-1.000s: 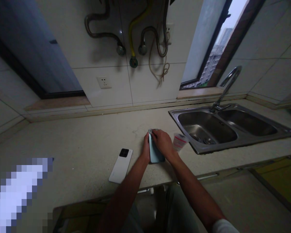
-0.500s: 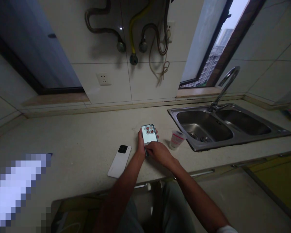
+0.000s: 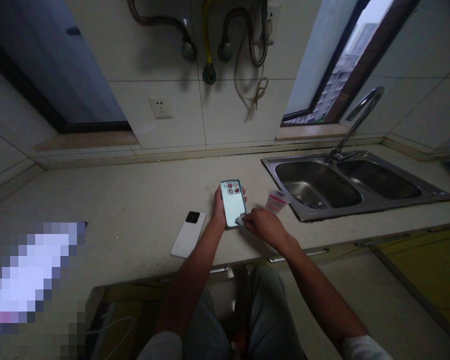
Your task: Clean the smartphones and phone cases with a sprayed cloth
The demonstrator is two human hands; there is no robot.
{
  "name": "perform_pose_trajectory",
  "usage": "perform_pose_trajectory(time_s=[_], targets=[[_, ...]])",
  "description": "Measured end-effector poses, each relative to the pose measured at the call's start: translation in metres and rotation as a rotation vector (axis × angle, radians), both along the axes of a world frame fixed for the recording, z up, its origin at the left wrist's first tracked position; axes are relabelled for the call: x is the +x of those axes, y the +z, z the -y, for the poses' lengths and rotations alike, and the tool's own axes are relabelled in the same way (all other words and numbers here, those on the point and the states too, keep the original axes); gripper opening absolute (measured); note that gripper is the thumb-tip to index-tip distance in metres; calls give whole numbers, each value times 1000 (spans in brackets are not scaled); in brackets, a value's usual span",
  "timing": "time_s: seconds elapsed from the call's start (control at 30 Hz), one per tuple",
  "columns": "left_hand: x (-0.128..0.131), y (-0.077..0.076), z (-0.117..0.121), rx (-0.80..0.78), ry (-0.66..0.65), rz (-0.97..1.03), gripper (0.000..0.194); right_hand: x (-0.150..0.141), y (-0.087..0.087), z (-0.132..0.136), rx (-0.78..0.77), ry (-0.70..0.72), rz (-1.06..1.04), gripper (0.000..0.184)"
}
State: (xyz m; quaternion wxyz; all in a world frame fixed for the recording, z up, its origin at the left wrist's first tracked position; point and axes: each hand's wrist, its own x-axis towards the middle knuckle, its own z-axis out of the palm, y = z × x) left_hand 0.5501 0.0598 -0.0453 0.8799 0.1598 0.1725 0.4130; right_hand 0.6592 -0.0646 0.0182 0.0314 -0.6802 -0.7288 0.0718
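Observation:
My left hand [image 3: 219,207] is wrapped round a pale green phone [image 3: 233,202], its back with the square camera block facing up. Between the fingers of my right hand [image 3: 265,226] is a small crumpled grey-white wipe [image 3: 241,219], which touches the lower right corner of the phone's back. Its exact material is hard to make out. To the left on the counter lies a white phone [image 3: 188,236] with a black camera block. Beyond my right hand stands a clear plastic cup [image 3: 276,201] with red print, partly hidden by that hand.
A double steel sink [image 3: 315,215] with a curved tap [image 3: 354,120] is set into the counter [image 3: 146,190] on the right. Pipes and a wall socket [image 3: 160,107] are at the back. A pixelated bright patch covers the lower left.
My right hand has moved right across the phone's back to its lower right corner, bringing the wipe into sight. The camera view has tilted down slightly.

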Motion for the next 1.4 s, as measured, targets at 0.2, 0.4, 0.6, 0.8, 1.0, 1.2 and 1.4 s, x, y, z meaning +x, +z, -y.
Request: perform_pose_trajectory(time_s=[0.2, 0.4, 0.6, 0.8, 1.0, 1.2, 1.4], targets=[[1, -3, -1, -14, -27, -8, 59, -6, -10, -14, 72, -96, 9, 22], [7, -4, 4, -40, -85, -64, 52, 0, -15, -34, 311, -204, -69, 27], [9, -4, 10, -101, -79, -148, 48, 5, -17, -64, 450, -297, -210, 31], [8, -3, 10, -132, 5, -116, 41, -5, -21, -86, 478, -299, -295, 32], [11, -1, 6, -136, 128, -70, 24, -20, -22, -80, 505, -52, -469, 27], [4, -1, 6, -67, 79, -54, 38, -17, -36, -61, 427, 70, -809, 21], [-5, -9, 2, -18, 97, -148, 44, -2, -48, -28, 436, -96, -1040, 33]])
